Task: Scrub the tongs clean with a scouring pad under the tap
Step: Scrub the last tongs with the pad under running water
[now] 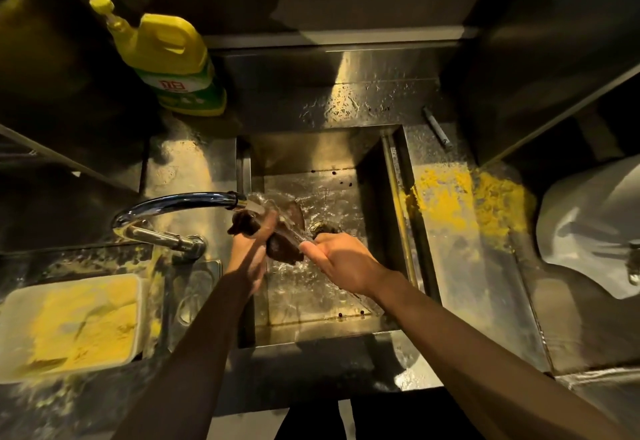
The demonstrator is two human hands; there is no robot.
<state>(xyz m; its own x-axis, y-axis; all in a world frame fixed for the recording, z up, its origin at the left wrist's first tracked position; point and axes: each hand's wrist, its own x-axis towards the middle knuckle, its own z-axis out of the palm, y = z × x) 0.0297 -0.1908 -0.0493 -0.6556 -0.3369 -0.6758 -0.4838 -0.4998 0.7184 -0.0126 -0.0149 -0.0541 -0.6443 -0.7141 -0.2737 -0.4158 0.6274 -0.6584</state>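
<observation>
Steel tongs (298, 233), scouring pad (282, 249) between hands (247, 256) (339, 259)

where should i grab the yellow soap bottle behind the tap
Take the yellow soap bottle by the moulded handle high on its body, reaching in from the sink side: the handle faces that way, and the pump looks too slim to lift by.

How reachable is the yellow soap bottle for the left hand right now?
Probably yes: the left hand holds the scouring pad, and only the tap spout arcs between it and the soap bottle.
</observation>
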